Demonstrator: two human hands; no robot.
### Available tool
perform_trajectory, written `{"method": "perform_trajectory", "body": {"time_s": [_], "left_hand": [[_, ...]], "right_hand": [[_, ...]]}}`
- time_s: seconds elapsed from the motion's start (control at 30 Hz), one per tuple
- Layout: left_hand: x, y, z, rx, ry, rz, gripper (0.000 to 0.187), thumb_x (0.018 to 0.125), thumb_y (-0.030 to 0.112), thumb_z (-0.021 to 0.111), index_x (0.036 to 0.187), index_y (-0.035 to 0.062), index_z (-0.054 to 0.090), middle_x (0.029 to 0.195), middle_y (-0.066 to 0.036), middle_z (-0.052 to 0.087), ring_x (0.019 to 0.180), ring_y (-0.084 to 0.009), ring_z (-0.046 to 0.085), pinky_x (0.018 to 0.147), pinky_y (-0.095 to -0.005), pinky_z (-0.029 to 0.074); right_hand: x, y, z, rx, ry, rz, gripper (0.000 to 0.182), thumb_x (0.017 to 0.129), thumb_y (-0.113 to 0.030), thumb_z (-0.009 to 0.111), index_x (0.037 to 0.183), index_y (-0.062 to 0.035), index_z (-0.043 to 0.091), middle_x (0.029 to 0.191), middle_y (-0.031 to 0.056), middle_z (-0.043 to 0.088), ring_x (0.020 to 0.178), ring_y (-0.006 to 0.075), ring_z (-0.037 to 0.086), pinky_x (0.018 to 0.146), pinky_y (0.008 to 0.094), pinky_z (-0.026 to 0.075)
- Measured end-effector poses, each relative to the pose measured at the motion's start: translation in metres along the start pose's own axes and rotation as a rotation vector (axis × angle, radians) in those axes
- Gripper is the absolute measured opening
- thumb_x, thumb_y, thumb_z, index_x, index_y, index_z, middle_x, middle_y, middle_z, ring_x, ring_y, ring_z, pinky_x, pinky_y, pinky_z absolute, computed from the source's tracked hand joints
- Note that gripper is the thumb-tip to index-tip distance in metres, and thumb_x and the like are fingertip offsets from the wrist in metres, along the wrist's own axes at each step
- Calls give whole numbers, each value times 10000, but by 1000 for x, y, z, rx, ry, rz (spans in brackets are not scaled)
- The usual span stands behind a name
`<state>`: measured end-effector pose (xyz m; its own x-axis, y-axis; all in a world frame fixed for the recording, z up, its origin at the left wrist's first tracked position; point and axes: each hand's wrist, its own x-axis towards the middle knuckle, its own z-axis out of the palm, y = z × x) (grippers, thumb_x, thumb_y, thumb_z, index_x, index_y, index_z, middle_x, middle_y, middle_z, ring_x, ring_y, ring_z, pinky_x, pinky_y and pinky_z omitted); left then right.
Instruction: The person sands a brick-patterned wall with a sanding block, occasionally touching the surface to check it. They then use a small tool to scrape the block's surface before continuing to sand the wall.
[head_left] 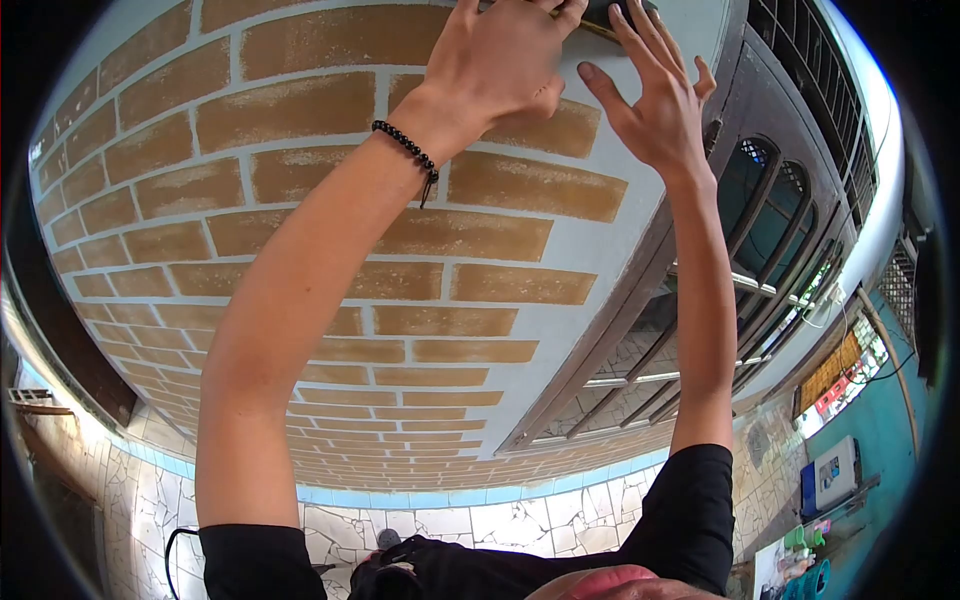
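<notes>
Both arms reach up to the top of a pale wall painted with brown brick shapes (pixel 465 235). My left hand (pixel 500 65), with a black bead bracelet (pixel 405 145) at the wrist, is at the upper edge, its fingers bent over and partly cut off by the frame. Between the hands a dark, flat object with a yellowish edge (pixel 598 18) lies against the wall; most of it is out of view. My right hand (pixel 655 105) is open beside it, fingers spread and fingertips near its right end. Whether the left fingers grip the object cannot be made out.
Right of the brick pattern stands a wooden door with barred panels (pixel 640 330). A pale blue strip (pixel 420 498) runs along the wall's foot above a cracked-tile floor (pixel 500 525). At the lower right are a white and blue container (pixel 832 475) and green items (pixel 797 538).
</notes>
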<state>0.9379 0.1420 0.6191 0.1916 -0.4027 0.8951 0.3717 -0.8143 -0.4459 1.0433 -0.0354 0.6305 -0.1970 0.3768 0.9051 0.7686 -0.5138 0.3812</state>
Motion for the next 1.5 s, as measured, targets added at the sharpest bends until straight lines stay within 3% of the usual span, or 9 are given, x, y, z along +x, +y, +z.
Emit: {"method": "perform_trajectory", "body": {"time_s": [0.3,0.73,0.83,0.93,1.03,1.23,1.5], "left_hand": [[1,-6,0,12,9,37,774,833,280,623,1550,68,419,1625,-134,372,1530,-308,283,1276,-594,131],[-1,-8,7,37,34,46,782,839,276,635,1566,105,403,1635,-106,357,1544,-296,248,1284,-585,126],[1,-7,1,12,8,40,801,837,280,651,1572,100,389,1637,-110,349,1546,-297,243,1285,-583,127],[0,-7,-2,-26,-8,25,816,839,285,657,1580,97,371,1647,-113,327,1550,-295,230,1285,-584,120],[2,-6,-7,-17,-39,17,825,849,304,662,1586,96,357,1657,-112,306,1556,-293,214,1289,-580,103],[0,-6,3,-1,-2,27,846,870,368,705,1590,97,350,1662,-111,297,1561,-293,198,1293,-567,84],[3,-7,-8,-52,-97,13,865,873,373,708,1599,97,329,1666,-115,293,1561,-294,201,1292,-563,86]], "right_hand": [[7,-5,-7,-62,-34,1,712,896,-344,752,1498,-50,513,1615,180,413,1531,304,334,1197,651,162],[6,-11,-14,-76,-81,53,606,957,-271,682,1502,-70,508,1636,178,374,1533,326,321,1192,653,215],[7,-27,-39,-6,-141,86,627,954,-261,687,1517,-75,486,1630,191,375,1533,342,316,1195,648,226],[8,-6,-24,214,-98,29,665,946,-253,698,1541,-85,452,1641,202,347,1536,366,298,1198,641,242],[5,-10,-14,28,-100,32,698,939,-238,703,1561,-90,422,1652,213,317,1538,384,283,1201,634,254],[7,-14,-18,-10,-134,58,718,903,-226,730,1545,-79,445,1656,226,299,1543,385,269,1203,629,255],[11,-5,-18,158,-41,-26,635,854,-168,767,1439,-27,565,1584,272,403,1475,437,380,1190,507,364]]}}
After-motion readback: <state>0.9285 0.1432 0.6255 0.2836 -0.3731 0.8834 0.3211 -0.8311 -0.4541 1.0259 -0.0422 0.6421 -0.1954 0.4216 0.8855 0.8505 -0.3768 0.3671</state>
